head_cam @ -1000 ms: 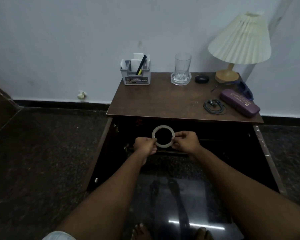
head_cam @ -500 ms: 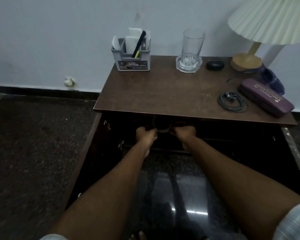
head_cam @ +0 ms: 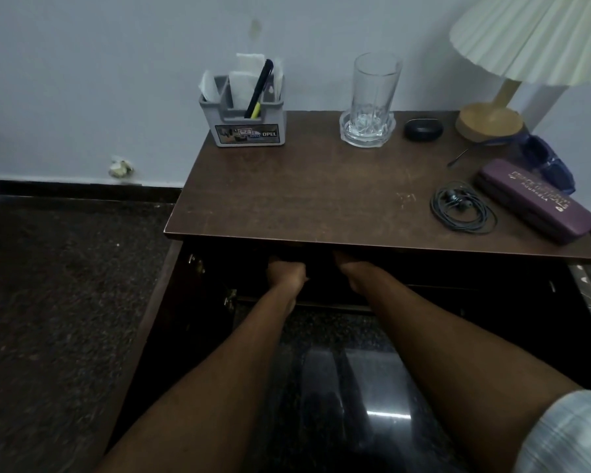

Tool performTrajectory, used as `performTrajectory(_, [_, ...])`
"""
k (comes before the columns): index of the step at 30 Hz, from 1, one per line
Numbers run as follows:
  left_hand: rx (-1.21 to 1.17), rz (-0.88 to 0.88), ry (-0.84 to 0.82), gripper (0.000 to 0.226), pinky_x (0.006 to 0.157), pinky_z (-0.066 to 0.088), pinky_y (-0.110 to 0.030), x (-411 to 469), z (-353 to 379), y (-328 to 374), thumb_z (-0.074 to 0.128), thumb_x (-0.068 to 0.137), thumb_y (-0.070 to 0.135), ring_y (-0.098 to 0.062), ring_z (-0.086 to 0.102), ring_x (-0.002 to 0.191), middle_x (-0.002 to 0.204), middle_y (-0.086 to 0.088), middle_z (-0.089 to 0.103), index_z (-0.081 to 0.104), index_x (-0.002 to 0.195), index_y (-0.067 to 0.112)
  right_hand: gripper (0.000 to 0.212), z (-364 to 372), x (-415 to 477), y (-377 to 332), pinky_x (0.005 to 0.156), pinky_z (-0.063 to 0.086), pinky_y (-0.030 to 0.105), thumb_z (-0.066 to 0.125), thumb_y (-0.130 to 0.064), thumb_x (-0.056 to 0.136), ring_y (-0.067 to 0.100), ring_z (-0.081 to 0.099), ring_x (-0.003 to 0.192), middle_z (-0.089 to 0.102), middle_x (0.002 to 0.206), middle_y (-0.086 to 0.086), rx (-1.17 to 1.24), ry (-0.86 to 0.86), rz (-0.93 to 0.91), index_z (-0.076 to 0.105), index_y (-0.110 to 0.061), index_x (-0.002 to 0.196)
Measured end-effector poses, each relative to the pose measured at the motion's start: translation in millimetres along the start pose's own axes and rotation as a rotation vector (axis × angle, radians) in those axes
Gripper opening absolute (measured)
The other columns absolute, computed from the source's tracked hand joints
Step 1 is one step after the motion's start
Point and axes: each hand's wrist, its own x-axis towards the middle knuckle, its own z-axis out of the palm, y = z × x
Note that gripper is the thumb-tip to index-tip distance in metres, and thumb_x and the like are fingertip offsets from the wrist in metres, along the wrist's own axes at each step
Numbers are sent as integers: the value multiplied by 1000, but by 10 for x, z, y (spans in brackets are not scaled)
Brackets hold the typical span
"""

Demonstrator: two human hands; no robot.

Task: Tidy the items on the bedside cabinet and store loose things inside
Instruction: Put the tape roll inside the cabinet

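Both my arms reach into the dark open inside of the brown bedside cabinet (head_cam: 321, 192), just under its top edge. My left hand (head_cam: 287, 272) shows curled knuckles. Only the back of my right hand (head_cam: 352, 268) shows, its fingers hidden under the top. The white ring is out of sight in the dark. On the top lie coiled black earphones (head_cam: 463, 206), a purple glasses case (head_cam: 536, 199), blue sunglasses (head_cam: 546, 162) and a small black case (head_cam: 423, 129).
A grey organiser (head_cam: 243, 121) with a pen and papers stands at the back left. A clear glass (head_cam: 372, 93) and a lamp (head_cam: 488, 122) stand at the back. The cabinet doors (head_cam: 157, 302) hang open on both sides over a dark glossy floor.
My hands carried the white ring forward from in front of the cabinet into its dark inside, where it is now hidden. My head moved closer to the cabinet.
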Motion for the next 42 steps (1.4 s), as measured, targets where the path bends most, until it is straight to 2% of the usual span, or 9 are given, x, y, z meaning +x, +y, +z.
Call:
performTrajectory(3, [122, 74, 35, 45, 108, 44, -39, 22, 22, 13, 55, 97, 17, -31, 52, 130, 143, -13, 53, 50, 140, 5, 52, -1, 45, 41, 116, 18, 30, 39, -25, 105, 28, 22, 148, 20, 162, 14, -21, 8, 15, 26, -6, 153])
performTrajectory(7, [189, 90, 45, 45, 110, 40, -36, 5, 26, 29, 53, 98, 14, -31, 48, 134, 146, -14, 50, 47, 141, 2, 51, 43, 38, 19, 116, 19, 28, 41, -23, 105, 25, 23, 148, 22, 161, 13, -19, -1, -47, 30, -6, 151])
performTrajectory(15, [160, 81, 49, 41, 104, 47, -38, -50, -2, 22, 57, 94, 16, -32, 55, 127, 138, -16, 58, 57, 133, 3, 48, 14, -126, -48, 114, 22, 26, 40, -26, 105, 22, 28, 146, 30, 159, 6, -46, -69, -162, 33, -11, 151])
performTrajectory(20, [101, 73, 42, 41, 95, 51, -37, -160, -29, 24, 60, 91, 23, -32, 60, 119, 131, -14, 63, 62, 128, 6, 44, -80, -284, -32, 108, 36, 29, 49, -26, 102, 24, 45, 134, 46, 149, 8, -35, -117, -133, 47, -14, 144])
performTrajectory(25, [118, 85, 17, 38, 83, 51, -36, -344, -76, 38, 59, 87, 16, -35, 64, 107, 117, -18, 67, 63, 120, 0, 31, -211, -493, -31, 67, 50, 25, 59, -13, 95, 20, 64, 93, 67, 116, 14, -4, -113, -17, 63, -2, 124])
performTrajectory(30, [131, 116, -25, 28, 78, 56, -42, -459, -160, -26, 61, 77, 29, -35, 69, 91, 97, -15, 73, 68, 97, 10, 29, -331, -758, -24, 55, 49, 20, 65, -8, 91, 10, 60, 69, 68, 102, 12, 11, -76, -94, 65, -1, 119])
performTrajectory(33, [159, 91, -70, 9, 80, 57, -43, -327, -151, -274, 62, 74, 28, -36, 70, 89, 90, -14, 73, 64, 78, 21, 21, -432, -1011, -24, 57, 46, 25, 67, -13, 91, 12, 55, 67, 63, 86, 6, -46, -101, -91, 62, -9, 111])
performTrajectory(35, [170, 91, -105, 12, 83, 57, -46, -538, -188, -262, 62, 71, 28, -37, 70, 91, 90, -12, 73, 65, 81, 23, 15, -526, -1169, -24, 58, 45, 25, 68, -16, 91, 12, 52, 66, 58, 79, 2, -57, -94, -86, 61, -14, 104])
performTrajectory(42, [191, 210, -245, 15, 69, 54, -35, -1690, -280, -39, 54, 94, 7, -20, 64, 70, 80, -7, 68, 67, 97, 13, 6, -951, -1718, -138, 59, 48, 29, 68, -21, 90, 16, 54, 64, 62, 83, 6, -11, -61, -125, 64, -18, 95])
